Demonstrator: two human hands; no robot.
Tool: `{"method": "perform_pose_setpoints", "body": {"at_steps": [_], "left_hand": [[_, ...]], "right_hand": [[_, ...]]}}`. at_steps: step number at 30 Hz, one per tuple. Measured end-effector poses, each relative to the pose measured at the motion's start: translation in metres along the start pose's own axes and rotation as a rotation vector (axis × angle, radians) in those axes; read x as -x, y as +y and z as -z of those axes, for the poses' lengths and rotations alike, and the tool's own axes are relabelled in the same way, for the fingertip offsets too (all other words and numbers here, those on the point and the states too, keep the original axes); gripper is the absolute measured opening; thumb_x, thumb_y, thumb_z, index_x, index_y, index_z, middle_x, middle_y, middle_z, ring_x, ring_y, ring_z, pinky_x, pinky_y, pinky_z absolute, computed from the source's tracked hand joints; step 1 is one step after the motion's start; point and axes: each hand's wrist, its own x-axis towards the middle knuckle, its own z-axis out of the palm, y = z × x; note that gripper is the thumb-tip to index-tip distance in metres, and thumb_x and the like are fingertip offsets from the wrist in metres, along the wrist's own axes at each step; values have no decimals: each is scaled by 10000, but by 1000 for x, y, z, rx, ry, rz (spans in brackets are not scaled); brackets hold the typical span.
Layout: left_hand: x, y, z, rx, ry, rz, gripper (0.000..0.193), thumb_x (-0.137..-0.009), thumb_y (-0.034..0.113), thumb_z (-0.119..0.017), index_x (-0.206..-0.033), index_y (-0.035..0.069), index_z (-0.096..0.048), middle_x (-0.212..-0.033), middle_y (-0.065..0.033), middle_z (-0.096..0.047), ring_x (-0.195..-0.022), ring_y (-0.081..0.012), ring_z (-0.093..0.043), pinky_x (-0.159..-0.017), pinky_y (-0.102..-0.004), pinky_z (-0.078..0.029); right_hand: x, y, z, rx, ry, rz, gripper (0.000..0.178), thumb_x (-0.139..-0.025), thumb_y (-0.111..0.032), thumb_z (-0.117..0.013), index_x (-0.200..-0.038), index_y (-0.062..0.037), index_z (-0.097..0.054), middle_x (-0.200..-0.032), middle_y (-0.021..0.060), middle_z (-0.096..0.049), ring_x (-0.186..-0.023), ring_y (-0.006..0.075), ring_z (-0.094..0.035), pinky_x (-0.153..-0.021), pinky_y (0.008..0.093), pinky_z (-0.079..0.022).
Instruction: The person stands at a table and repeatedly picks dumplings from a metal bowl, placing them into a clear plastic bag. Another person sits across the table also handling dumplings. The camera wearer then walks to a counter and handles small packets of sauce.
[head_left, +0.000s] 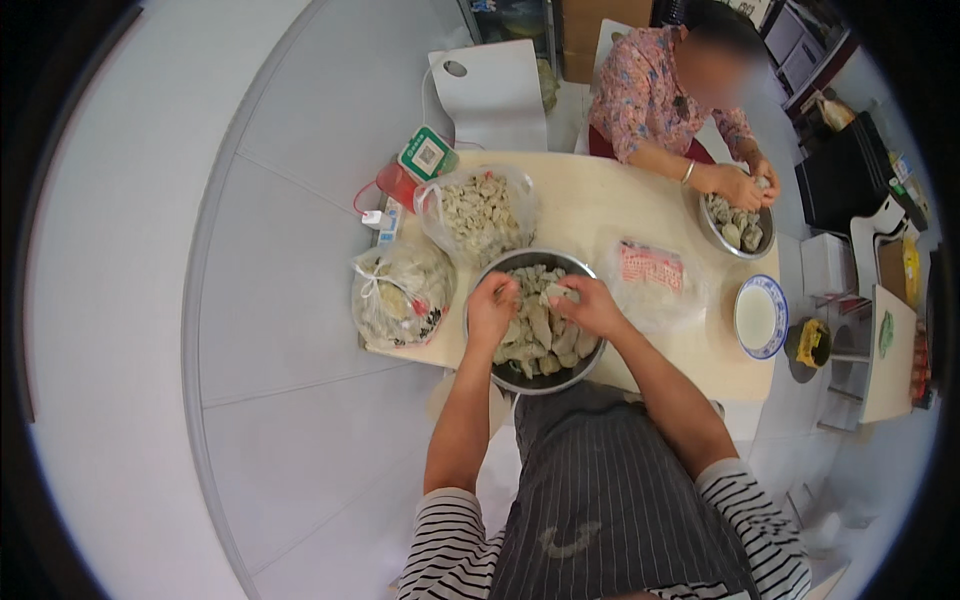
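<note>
A large metal bowl (478,345) sits at the near edge of the table, heaped with soft, grey-beige torn pieces (540,335) whose kind I cannot make out. Over its right side my right hand (594,306) pinches one pale piece (556,291) between thumb and fingers. At the bowl's left side my left hand (492,310) has its fingers curled inward; whatever they hold is hidden or too small to name. The two hands are a short way apart above the heap.
Left of the bowl stand an open clear bag (482,215) of small pale pieces and a tied bag (400,295). A flat plastic package (655,280) and a blue-rimmed bowl (760,316) of whitish liquid lie right. Across the table, a person (655,100) works over a smaller metal bowl (768,236).
</note>
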Motion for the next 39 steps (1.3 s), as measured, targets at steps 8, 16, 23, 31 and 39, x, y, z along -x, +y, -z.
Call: {"method": "perform_pose_setpoints", "body": {"at_steps": [8, 16, 23, 31, 39], "left_hand": [[-2, 36, -22, -294, -256, -137, 83, -854, 59, -638, -827, 14, -574, -735, -31, -604, -620, -113, -582, -523, -253, -458], [-5, 20, -17, 47, -205, -39, 107, -808, 67, -645, -800, -1, -563, -679, -69, -599, -602, -112, -583, -564, -281, -464], [-1, 17, -29, -253, -222, -172, 101, -856, 78, -615, -832, 14, -540, -639, -28, -568, -560, -85, -558, -491, -234, -432], [-3, 12, -19, 174, -130, 93, 69, -881, 100, -608, -861, 45, -572, -656, -52, -586, -563, -83, -550, -476, -238, -439], [9, 15, -37, -285, -117, -176, 158, -935, 158, -537, -852, 24, -518, -685, -60, -545, -613, -144, -508, -592, -310, -425]], "right_hand": [[-9, -10, -2, 629, 132, 233, 250, -730, -197, -698, -936, -58, -677, -875, 168, -669, -835, 353, -635, -747, 416, -499], [-3, 0, 3, 482, 178, 265, 257, -734, -177, -690, -951, -42, -666, -908, 170, -662, -860, 342, -634, -761, 393, -501], [-7, -4, 0, 631, 156, 337, 214, -738, -133, -658, -931, -44, -677, -917, 177, -657, -831, 357, -626, -750, 405, -501], [-11, 3, 4, 355, 173, 296, 242, -832, -224, -661, -934, -5, -648, -783, 114, -659, -706, 210, -632, -655, 340, -499], [-20, 3, 10, 283, -107, 131, 276, -862, -309, -649, -887, -34, -640, -718, 61, -599, -652, 179, -590, -582, 326, -470]]}}
